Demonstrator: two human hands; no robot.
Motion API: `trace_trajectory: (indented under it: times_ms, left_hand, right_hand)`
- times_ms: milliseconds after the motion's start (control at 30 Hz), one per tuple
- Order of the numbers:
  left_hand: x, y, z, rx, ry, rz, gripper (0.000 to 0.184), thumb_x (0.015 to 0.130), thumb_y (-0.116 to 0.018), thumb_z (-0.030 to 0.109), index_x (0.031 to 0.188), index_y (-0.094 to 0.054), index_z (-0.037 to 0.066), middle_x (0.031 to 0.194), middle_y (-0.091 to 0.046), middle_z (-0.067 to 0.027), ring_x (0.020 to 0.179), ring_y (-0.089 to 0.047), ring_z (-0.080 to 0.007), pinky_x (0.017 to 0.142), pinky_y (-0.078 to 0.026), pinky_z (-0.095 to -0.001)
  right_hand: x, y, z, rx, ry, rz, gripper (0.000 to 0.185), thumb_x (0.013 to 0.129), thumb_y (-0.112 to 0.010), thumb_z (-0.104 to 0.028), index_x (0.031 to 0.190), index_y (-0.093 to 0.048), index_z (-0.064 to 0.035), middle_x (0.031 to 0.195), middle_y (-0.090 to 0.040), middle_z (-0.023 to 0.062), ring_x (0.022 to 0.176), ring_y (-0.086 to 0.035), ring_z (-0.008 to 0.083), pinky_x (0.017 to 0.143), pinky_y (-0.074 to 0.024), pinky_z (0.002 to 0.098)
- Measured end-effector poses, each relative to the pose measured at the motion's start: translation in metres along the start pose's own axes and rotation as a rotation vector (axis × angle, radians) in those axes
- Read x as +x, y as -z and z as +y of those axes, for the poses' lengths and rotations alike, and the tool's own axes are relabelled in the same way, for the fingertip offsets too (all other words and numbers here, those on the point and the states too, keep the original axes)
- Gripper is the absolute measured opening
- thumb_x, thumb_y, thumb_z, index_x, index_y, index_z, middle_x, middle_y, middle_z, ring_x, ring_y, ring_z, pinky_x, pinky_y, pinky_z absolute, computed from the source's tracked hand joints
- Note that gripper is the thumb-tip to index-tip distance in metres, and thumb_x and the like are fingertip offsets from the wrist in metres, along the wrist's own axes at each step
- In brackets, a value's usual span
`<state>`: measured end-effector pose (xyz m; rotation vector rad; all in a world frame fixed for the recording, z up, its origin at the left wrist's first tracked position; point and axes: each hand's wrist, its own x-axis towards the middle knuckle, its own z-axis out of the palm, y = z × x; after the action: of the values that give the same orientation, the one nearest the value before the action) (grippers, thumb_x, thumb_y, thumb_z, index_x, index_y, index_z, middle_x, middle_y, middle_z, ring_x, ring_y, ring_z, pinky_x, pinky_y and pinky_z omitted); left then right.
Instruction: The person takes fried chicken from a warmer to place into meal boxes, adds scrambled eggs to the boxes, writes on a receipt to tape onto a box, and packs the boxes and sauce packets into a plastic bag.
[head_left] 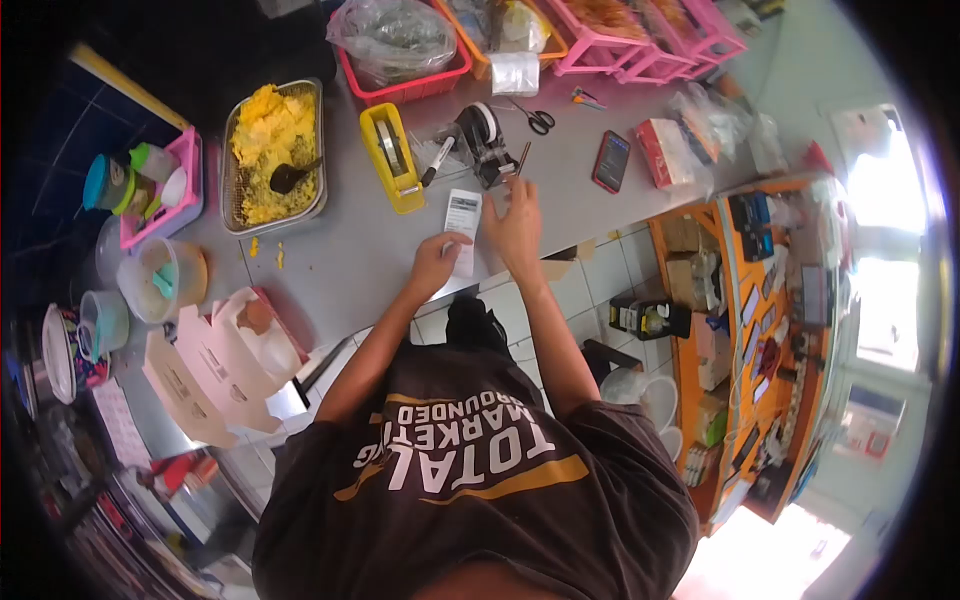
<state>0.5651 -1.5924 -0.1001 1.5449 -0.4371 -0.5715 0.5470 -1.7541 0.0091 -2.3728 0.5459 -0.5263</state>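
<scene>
A printed paper slip (461,215), like a receipt or shipping label, lies near the table's front edge. My left hand (435,265) is closed on its lower left side, thumb over the print and fingers curled. My right hand (515,232) is just right of the slip, thumb and fingers apart, with its fingertips at the front end of a black tape dispenser (488,150). Whether they touch the tape is too small to tell. Left of the dispenser are a marker pen (438,162) and a yellow tape dispenser (392,160).
A metal tray (232,215) of yellow food with a dark scoop stands left. Scissors (540,122), a phone (611,162) and a red-and-white box (664,153) lie right. Red (374,98) and pink baskets (600,60) line the back. An open carton (215,365) sits at the front left.
</scene>
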Motion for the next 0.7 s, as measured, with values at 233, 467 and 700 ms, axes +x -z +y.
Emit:
trace_trajectory:
  times_ms: [233,467,700]
  left_hand:
    - [0.032,-0.048,-0.008,-0.186,0.460,0.180,0.016,0.093,-0.059,0.001,0.104,-0.071,0.002,0.100,-0.070,-0.0058,0.086,-0.062,-0.0132,0.078,-0.051,-0.0293]
    - [0.074,-0.088,0.003,-0.214,0.440,0.223,0.018,0.097,-0.059,0.004,0.113,-0.067,0.003,0.090,-0.065,-0.0012,0.079,-0.058,-0.0087,0.072,-0.049,-0.0258]
    - [0.050,-0.078,0.016,-0.211,0.476,0.097,0.023,0.100,-0.056,0.009,0.122,-0.060,0.001,0.089,-0.068,-0.0072,0.071,-0.068,-0.0139,0.062,-0.054,-0.0282]
  right_hand:
    - [0.094,-0.012,0.053,-0.354,-0.013,-0.281,0.056,0.069,-0.082,-0.045,0.098,-0.068,0.0010,0.078,-0.072,0.0194,0.078,-0.072,0.0402,0.073,-0.0587,0.0455]
    - [0.117,0.007,0.030,-0.415,0.012,-0.431,0.054,0.070,-0.083,-0.044,0.093,-0.064,0.0007,0.080,-0.073,0.0207,0.075,-0.074,0.0376,0.068,-0.0591,0.0447]
    - [0.093,0.033,0.045,-0.342,0.023,-0.459,0.048,0.075,-0.082,-0.045,0.093,-0.063,-0.0054,0.079,-0.072,0.0143,0.076,-0.072,0.0364,0.065,-0.0559,0.0464]
